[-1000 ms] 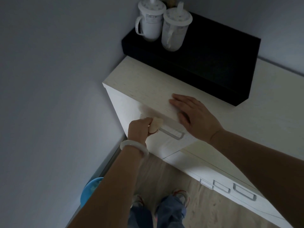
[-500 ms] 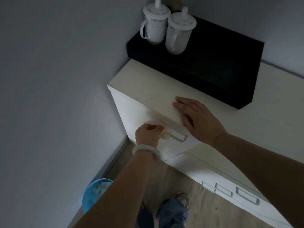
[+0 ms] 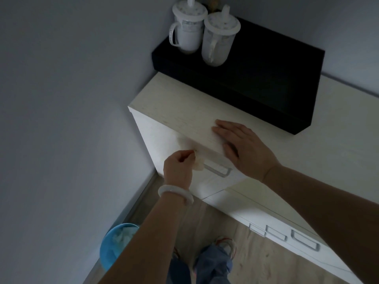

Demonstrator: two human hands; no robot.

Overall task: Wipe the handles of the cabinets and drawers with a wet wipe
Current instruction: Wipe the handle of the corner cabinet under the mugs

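Observation:
A pale wood cabinet (image 3: 180, 111) stands in the room's corner. On its front, just under the top edge, is a grey metal loop handle (image 3: 219, 170). My left hand (image 3: 179, 168), with a white bangle on the wrist, grips a folded wet wipe (image 3: 199, 166) and holds it against the handle's left end. My right hand (image 3: 241, 148) lies flat on the cabinet top, its fingers straight and its thumb over the front edge above the handle. More grey handles (image 3: 305, 240) sit on the lower drawers at the right.
A black box (image 3: 287, 78) lies on the cabinet top against the wall, with two lidded white cups (image 3: 188, 27) on its left end. A blue bin (image 3: 117, 242) with crumpled paper stands on the wooden floor by the left wall. My feet are below.
My left hand has slid the wipe a little to the left along the handle, from its middle-left to its left end. The right hand has stayed flat on the top.

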